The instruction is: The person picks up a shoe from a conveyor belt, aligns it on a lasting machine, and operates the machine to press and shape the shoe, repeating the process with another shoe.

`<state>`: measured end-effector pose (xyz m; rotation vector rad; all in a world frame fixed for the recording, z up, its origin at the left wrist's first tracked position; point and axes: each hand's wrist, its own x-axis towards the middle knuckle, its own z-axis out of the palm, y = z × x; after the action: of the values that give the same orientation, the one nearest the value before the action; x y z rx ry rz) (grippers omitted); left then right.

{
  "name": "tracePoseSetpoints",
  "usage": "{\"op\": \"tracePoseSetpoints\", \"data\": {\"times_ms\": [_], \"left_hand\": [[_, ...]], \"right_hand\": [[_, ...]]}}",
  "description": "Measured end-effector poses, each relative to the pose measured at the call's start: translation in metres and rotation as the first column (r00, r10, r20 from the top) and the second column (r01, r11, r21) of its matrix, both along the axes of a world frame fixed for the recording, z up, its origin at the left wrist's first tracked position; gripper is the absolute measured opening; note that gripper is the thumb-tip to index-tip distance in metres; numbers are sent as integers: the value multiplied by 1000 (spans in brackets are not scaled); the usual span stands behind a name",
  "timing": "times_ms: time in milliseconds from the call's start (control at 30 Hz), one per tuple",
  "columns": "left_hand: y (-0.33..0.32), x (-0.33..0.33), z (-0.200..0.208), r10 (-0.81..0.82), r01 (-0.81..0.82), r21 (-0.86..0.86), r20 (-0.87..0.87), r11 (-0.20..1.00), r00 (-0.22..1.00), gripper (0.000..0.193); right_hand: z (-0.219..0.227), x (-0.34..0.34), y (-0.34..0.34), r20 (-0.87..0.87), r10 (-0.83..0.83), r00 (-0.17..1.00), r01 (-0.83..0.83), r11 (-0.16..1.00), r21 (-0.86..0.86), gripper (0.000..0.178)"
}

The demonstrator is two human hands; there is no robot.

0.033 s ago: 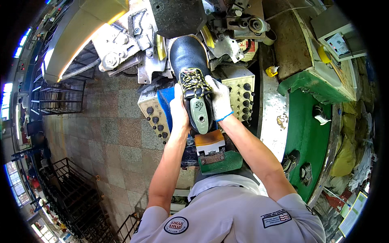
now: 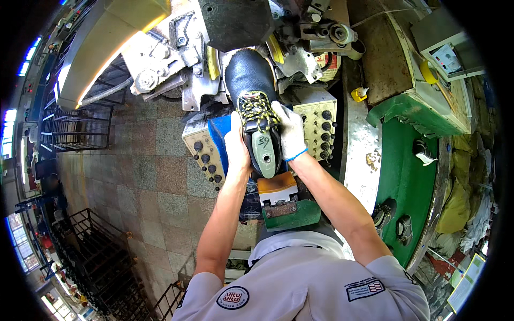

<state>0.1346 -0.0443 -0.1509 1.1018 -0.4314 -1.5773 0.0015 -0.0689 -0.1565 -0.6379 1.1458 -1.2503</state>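
A black leather shoe point(image 2: 248, 72) with black-and-yellow laces points away from me, its toe between the machine's yellow-edged side plates. Inside its opening sits a grey-green shoe last point(image 2: 266, 157) with a handwritten mark and a round hole. My left hand point(image 2: 234, 140), in a white glove, is closed along the shoe's left side. On the other side my right hand point(image 2: 292, 131), in a white glove with a blue cuff edge, grips it beside the laces. Both hands' fingertips are partly hidden. Nearer me, an orange-brown pad point(image 2: 276, 183) on a bracket stands just behind the heel.
A dark metal block point(image 2: 234, 24) overhangs the toe. Control panels with black knobs point(image 2: 204, 158) flank the shoe. To the left hangs a lit lamp housing point(image 2: 107, 48); racks point(image 2: 101, 257) stand beyond. On the right, a green surface point(image 2: 399, 176) bears several shoes beside a metal ledge point(image 2: 364, 144).
The shoe and its toe have shifted very slightly toward me, with both hands still holding it.
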Motion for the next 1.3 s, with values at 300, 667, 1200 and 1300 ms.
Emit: {"op": "tracePoseSetpoints", "data": {"times_ms": [300, 667, 1200, 1300], "left_hand": [[-2, 3, -7, -23, 36, -145, 87, 989, 996, 55], [-1, 13, -20, -8, 29, -144, 148, 989, 989, 53], [165, -12, -218, -175, -63, 252, 810, 966, 560, 96], [171, -7, -218, -74, -82, 150, 805, 985, 589, 95]], "right_hand": [[-19, 5, 0, -177, -65, 982, 16, 963, -268, 41], [-2, -6, -1, -64, 29, 998, -37, 991, -128, 43], [-11, -171, 183, -233, -123, 965, 169, 967, 188, 59], [4, -164, 173, -244, -71, 967, 111, 982, 152, 59]]}}
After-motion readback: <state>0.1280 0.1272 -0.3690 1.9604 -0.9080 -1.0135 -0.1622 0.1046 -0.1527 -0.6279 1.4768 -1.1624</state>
